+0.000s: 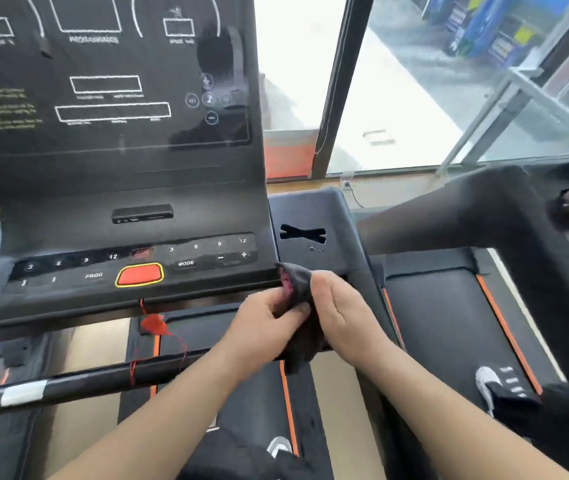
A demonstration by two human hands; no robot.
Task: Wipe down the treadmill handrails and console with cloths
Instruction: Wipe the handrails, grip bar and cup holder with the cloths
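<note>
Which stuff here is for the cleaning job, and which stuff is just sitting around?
For the job:
- dark cloth with a pink patch, held by left hand and right hand
- black treadmill console with white markings
- black handrail with white tape bands

Just there:
- red safety clip on a red cord
- black-and-white shoe on the next treadmill
- big window glass

One head cam, looking fwd/down, close over console (130, 271).

Both hands grip a dark cloth (298, 313) below the treadmill console (130, 188), left hand (269, 318) at nine o'clock, right hand (345, 313) at three. A red stop button (140, 274) sits at ten o'clock from them.
</note>
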